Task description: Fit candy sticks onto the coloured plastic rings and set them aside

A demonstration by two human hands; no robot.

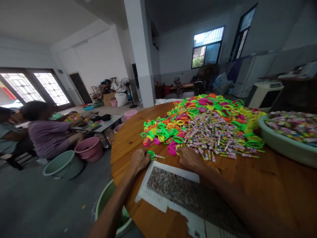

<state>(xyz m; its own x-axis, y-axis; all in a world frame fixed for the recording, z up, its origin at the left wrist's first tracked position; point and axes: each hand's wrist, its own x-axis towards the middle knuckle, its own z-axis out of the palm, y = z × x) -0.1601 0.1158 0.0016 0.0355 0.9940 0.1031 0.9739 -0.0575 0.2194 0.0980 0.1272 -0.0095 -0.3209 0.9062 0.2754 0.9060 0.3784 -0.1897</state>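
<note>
My left hand point(140, 160) is closed at the near side of the round wooden table point(128, 138). A bright green ring-shaped plastic toy point(151, 153) is in its fingers, and a small wrapped stick point(159, 157) extends to the right of it. My right hand point(190, 159) has its fingers pinched on a yellow ring-shaped plastic toy point(177, 149), beside a pink one point(171, 148). Ahead lies a heap of bright plastic toys point(170, 127), with a pile of printed wrapped sticks point(210, 132) in front. Between my forearms, a speckled stone slab point(173, 186) rests on printed paper point(155, 200).
A pale green basin point(279, 145) full of wrapped sticks stands at the right. Below the table's left edge is a green bucket point(106, 195). Further left, a person in a purple shirt point(49, 135) sits at a low table, near a pink bucket point(90, 150) and another green bucket point(64, 165).
</note>
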